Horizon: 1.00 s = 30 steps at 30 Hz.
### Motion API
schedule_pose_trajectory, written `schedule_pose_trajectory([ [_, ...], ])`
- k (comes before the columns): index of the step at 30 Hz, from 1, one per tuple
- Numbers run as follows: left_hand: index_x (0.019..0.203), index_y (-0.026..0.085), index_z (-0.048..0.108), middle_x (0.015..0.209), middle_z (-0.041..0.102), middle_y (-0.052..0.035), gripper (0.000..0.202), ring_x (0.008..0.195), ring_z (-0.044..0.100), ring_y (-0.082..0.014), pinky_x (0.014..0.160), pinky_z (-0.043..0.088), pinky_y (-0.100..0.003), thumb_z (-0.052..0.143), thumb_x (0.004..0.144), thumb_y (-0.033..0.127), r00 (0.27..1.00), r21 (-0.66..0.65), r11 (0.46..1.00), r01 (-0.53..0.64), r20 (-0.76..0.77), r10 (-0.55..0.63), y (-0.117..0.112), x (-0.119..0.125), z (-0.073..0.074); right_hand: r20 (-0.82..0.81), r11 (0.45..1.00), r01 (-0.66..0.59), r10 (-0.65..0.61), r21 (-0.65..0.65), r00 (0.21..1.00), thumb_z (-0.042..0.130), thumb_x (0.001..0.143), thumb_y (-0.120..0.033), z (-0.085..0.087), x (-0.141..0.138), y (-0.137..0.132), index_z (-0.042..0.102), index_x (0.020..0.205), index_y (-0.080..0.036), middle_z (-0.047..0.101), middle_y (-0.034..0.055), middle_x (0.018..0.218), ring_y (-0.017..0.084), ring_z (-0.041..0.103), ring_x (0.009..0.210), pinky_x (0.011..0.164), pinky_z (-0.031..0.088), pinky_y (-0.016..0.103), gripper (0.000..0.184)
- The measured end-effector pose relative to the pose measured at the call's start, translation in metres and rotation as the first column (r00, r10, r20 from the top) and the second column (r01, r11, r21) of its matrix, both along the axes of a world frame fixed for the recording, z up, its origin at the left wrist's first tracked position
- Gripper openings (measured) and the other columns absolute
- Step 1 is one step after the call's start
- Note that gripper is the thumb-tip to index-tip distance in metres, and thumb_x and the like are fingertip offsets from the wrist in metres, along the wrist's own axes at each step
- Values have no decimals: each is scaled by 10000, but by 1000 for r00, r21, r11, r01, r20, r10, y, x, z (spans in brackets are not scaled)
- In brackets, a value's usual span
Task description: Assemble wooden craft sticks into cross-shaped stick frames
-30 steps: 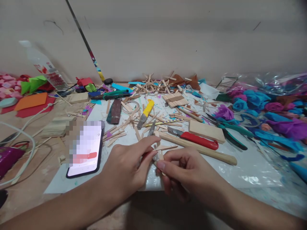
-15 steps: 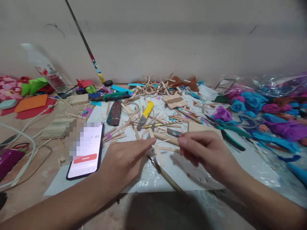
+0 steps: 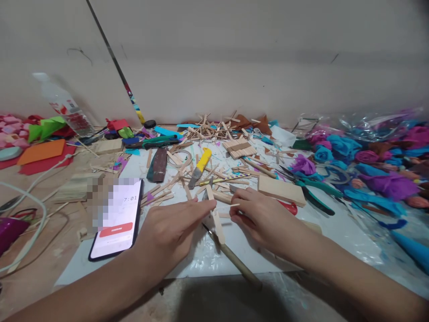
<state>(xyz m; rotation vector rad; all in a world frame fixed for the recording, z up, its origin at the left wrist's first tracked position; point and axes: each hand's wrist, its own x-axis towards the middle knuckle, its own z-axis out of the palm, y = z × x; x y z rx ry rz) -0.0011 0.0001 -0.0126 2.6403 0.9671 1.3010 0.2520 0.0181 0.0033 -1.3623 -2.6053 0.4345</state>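
Note:
My left hand [image 3: 174, 223] is closed, its fingertips pressed on an upright-lying craft stick [image 3: 219, 228]. My right hand [image 3: 259, 217] has its fingers curled around the end of a second craft stick [image 3: 224, 215], which runs crosswise to the first. A thin pale sliver of wood [image 3: 235, 205] shows in front of the right fingers; what bears it is unclear. Below the sticks lies a long-handled tool [image 3: 239, 266] with a thin dark tip. Partly hidden behind my right hand are a metal blade [image 3: 233, 188] and a red handle [image 3: 288, 207].
A phone [image 3: 117, 223] lies left of my left hand. Beyond are a yellow utility knife [image 3: 201, 165], a bundle of craft sticks [image 3: 238, 147] and a wooden block [image 3: 281, 190]. Green-handled pliers [image 3: 318, 197] and crepe-paper flowers [image 3: 338, 145] lie right, a bottle [image 3: 69, 107] far left.
My right hand has come left and down to the crosswise craft stick, uncovering the wooden block and red handle. My left hand stays near the same stick. The view has shifted slightly.

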Motion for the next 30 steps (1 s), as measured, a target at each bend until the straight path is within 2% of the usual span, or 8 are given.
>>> schedule_pose_trajectory([
  [9,1205,142,758,1082,851,-57,328,1002,814,-149,986,584,-188,590,952,17,998,-25,999,38,53,-37,-3,3,2,20,999,15,-15,39,1000,502,1009,-118,-3,-1,-7,687,926,-180,660,120,1032,274,623,913,793,460,395,212],
  [12,1201,178,770,1078,853,-21,312,931,822,-119,904,593,-131,626,957,47,995,-149,989,24,100,-9,-4,4,4,-60,998,57,-57,4,997,537,974,-113,-3,1,-6,640,863,-191,676,89,933,251,628,832,729,457,372,170],
  [15,1174,195,780,1033,860,-2,287,869,824,-102,824,594,-99,645,956,65,990,-220,975,18,141,13,-4,4,6,-190,981,189,-194,-42,962,549,997,-186,2,5,-3,601,888,-208,664,34,776,203,615,665,599,442,327,123],
  [17,1184,183,771,1058,857,-24,294,903,824,-115,861,596,-120,630,957,59,991,-164,986,34,137,-11,-3,4,6,-295,957,280,-289,-72,911,500,1055,-288,8,6,-1,571,945,-219,628,-4,705,168,599,573,527,451,293,149],
  [19,1198,167,756,1082,852,-54,298,924,825,-132,882,606,-152,607,966,55,994,-93,994,52,104,-42,-2,3,5,-498,935,288,-354,-207,792,510,1066,-378,12,6,-1,541,942,-231,594,-31,666,138,570,502,444,446,253,195],
  [23,1210,160,749,1082,850,-75,291,898,830,-152,825,627,-177,592,982,72,994,-92,994,55,95,-47,-1,2,3,-799,868,-38,-438,-496,413,766,931,-354,15,4,-4,615,885,-215,694,18,845,121,642,565,419,509,213,211],
  [26,1180,164,774,1089,849,-68,278,901,831,-164,809,630,-183,612,970,80,990,-186,982,35,142,-9,-2,1,6,-810,847,-117,-443,-519,384,840,872,-292,14,1,-6,704,905,-205,717,33,924,144,720,648,485,596,226,164],
  [30,1133,152,799,1022,859,-58,256,828,833,-172,740,632,-195,633,952,80,985,-232,972,33,174,8,-3,3,12,-783,850,-81,-437,-521,442,832,881,-262,16,-2,-7,768,944,-221,733,7,769,154,727,611,517,634,240,99],
])
